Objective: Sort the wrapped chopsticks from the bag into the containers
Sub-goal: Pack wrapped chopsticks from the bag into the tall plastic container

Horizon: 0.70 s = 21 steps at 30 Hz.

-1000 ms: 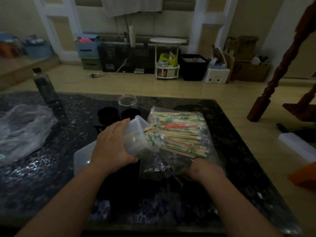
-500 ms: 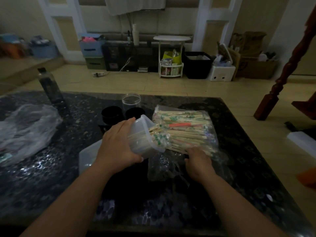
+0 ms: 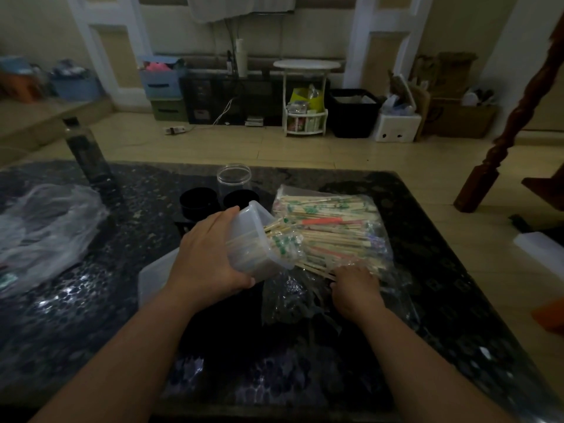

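Progress looks early: left hand (image 3: 210,257) grips a tilted container (image 3: 248,230) holding few chopsticks (image 3: 276,236); most lie in the bag (image 3: 290,297), where right hand (image 3: 355,285) rests, its grip unclear.

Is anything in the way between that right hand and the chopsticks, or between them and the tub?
Nothing solid. The right hand is at the near ends of the chopsticks; whether film of the bag lies between, I cannot tell. The tub, tilted in the left hand, opens toward them, partly filled.
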Tool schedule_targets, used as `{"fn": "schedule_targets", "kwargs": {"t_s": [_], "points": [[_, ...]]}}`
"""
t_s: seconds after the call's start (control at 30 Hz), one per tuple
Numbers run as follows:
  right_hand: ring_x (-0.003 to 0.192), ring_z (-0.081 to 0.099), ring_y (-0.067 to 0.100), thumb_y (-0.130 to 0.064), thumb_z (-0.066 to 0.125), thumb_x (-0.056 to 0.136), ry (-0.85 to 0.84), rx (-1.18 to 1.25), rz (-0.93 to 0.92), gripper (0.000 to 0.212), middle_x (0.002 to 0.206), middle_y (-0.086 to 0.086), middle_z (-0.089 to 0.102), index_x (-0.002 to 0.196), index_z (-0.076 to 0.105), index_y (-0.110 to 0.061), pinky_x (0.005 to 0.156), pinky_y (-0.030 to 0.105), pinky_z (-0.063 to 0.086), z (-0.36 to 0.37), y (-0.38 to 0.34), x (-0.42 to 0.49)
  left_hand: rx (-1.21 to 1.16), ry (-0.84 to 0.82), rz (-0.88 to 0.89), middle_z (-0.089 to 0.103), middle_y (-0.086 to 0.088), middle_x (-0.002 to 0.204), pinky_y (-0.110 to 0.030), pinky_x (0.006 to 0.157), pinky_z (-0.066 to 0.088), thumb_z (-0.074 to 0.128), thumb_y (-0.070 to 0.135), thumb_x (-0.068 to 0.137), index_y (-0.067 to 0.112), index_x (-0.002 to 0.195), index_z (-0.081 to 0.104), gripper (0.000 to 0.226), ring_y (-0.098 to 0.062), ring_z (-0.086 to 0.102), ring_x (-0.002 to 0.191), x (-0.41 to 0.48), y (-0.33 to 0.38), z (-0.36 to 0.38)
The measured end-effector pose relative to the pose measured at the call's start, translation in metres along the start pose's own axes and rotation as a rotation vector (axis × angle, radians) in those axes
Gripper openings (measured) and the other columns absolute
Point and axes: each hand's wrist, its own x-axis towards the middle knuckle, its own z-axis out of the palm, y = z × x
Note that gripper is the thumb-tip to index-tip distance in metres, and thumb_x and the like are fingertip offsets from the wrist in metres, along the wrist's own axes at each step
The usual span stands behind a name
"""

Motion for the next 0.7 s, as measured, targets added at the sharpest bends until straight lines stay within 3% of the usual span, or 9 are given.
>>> {"fn": "schedule_targets", "kwargs": {"t_s": [0.3,0.43,0.57,0.7], "points": [[0.135,0.035,0.035,-0.031,0.040,0.102,0.013,-0.036,0.019,0.039,0.145,0.013,0.043,0.138,0.046,-0.017,0.109,0.046,0.032,0.0039,0.0013,0.0016,-0.005,0.018,0.001,0.034,0.006,0.150,-0.038,0.107,0.029,0.076,0.056,0.039,0.028,0.151,0.025,0.127,-0.017,0.034,0.134,-0.0002,-0.0013,-0.0014],[0.129,0.044,0.034,-0.025,0.043,0.096,0.011,0.001,0.018,0.036,0.136,0.010,0.054,0.130,0.056,-0.025,0.106,0.045,0.037,-0.0008,-0.0013,0.0028,-0.009,0.009,0.002,0.033,0.007,0.150,-0.038,0.106,0.029,0.076,0.056,0.040,0.030,0.151,0.023,0.126,-0.016,0.033,0.134,-0.0003,-0.0009,-0.0008],[0.121,0.050,0.032,-0.036,0.057,0.094,0.070,0.085,-0.038,0.025,0.126,0.005,0.062,0.116,0.062,-0.027,0.099,0.041,0.039,-0.0015,-0.0051,0.0013,-0.008,0.008,0.000,0.033,0.005,0.150,-0.039,0.108,0.028,0.075,0.056,0.040,0.028,0.152,0.023,0.126,-0.017,0.032,0.135,-0.0008,0.0007,-0.0008],[0.111,0.057,0.033,-0.024,0.061,0.089,0.109,0.169,-0.067,0.023,0.112,0.010,0.068,0.110,0.067,-0.021,0.087,0.035,0.043,-0.0045,-0.0080,-0.0001,-0.010,0.009,-0.001,0.034,0.005,0.150,-0.039,0.107,0.029,0.075,0.055,0.039,0.028,0.152,0.024,0.127,-0.018,0.033,0.134,-0.0010,0.0012,-0.0004]]}}
